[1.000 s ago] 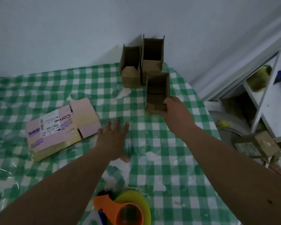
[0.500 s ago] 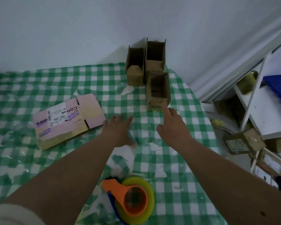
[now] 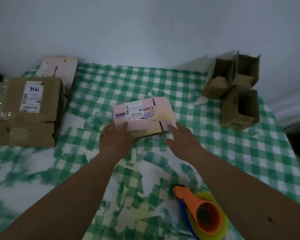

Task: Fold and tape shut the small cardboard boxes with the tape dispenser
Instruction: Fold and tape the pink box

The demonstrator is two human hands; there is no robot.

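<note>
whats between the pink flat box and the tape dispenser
Head view: only bare checked tablecloth between the pink flat box and tape dispenser; the right hand reaches alongside.

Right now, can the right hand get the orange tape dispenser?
Probably yes. The tape dispenser lies uncovered on the tablecloth beside the right forearm, and the right hand grips nothing, only touching the pink box.
</note>
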